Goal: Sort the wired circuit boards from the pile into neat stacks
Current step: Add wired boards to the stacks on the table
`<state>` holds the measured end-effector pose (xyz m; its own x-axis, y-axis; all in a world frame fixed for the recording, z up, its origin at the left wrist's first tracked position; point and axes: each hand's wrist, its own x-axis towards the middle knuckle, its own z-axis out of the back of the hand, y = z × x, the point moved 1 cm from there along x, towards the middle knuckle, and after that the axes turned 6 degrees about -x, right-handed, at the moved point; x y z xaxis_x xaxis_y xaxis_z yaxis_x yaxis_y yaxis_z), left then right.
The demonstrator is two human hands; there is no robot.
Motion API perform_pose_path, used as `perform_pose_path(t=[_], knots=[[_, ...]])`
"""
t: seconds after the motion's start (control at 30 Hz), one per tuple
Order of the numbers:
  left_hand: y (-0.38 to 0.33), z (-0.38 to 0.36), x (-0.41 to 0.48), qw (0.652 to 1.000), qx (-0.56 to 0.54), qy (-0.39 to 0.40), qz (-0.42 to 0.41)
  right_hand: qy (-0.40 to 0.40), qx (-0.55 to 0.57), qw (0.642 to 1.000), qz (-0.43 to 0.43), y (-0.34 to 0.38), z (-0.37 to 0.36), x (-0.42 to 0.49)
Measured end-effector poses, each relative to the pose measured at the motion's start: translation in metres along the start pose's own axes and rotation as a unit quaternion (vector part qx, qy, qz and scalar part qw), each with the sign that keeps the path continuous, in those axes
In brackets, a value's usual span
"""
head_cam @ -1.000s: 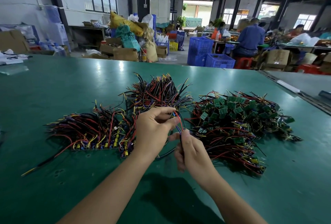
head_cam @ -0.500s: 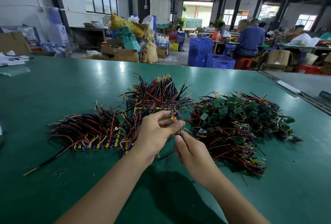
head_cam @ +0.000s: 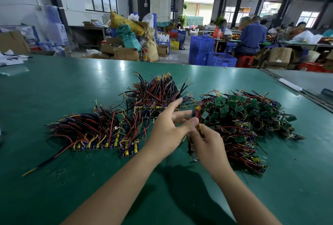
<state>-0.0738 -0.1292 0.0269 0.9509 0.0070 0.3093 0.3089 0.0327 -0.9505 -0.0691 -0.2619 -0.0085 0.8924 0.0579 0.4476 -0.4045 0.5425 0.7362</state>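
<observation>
A loose pile of green circuit boards with red, black and yellow wires (head_cam: 241, 116) lies on the right of the green table (head_cam: 54, 89). Two sorted stacks lie to its left: a near row of boards with wires fanned leftward (head_cam: 93, 133) and a farther stack (head_cam: 158, 93). My left hand (head_cam: 171, 127) hovers between stacks and pile, fingers spread, its thumb and a finger touching a small blurred wired board (head_cam: 196, 111). My right hand (head_cam: 207, 142) sits just below, pinching that board's wires, which hang down toward the table.
A stray black and yellow wire (head_cam: 39, 165) lies at the near left. White papers (head_cam: 10, 59) sit at the table's far left. Beyond the far edge stand blue crates (head_cam: 212, 53), cardboard boxes and seated workers. A second table (head_cam: 306, 80) adjoins on the right.
My left hand has opened its fingers and shifted right toward the pile. The held board rose and moved right with it. My right hand followed, still pinching the wires.
</observation>
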Motion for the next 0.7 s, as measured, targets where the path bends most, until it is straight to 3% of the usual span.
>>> perform_pose_path(t=[0.13,0.23,0.33,0.43,0.57,0.7], knots=[[0.007,0.033,-0.005,0.993,0.097,-0.069,-0.015,-0.073,0.111,0.978,-0.159,-0.031,0.02,0.021],[0.017,0.072,-0.014,0.978,0.135,-0.158,-0.019,-0.117,0.24,0.926,-0.266,-0.051,0.038,0.03],[0.026,0.105,-0.021,0.966,0.183,-0.182,-0.006,-0.145,0.312,0.888,-0.306,-0.058,0.044,0.035],[0.031,0.117,-0.027,0.952,0.288,-0.109,0.004,-0.159,0.374,0.861,-0.305,-0.051,0.044,0.036],[0.037,0.101,-0.04,0.9,0.429,0.079,-0.002,-0.134,0.479,0.815,-0.296,-0.034,0.042,0.029],[0.044,0.085,-0.042,0.856,0.51,0.079,-0.013,-0.147,0.498,0.799,-0.303,-0.027,0.039,0.022]])
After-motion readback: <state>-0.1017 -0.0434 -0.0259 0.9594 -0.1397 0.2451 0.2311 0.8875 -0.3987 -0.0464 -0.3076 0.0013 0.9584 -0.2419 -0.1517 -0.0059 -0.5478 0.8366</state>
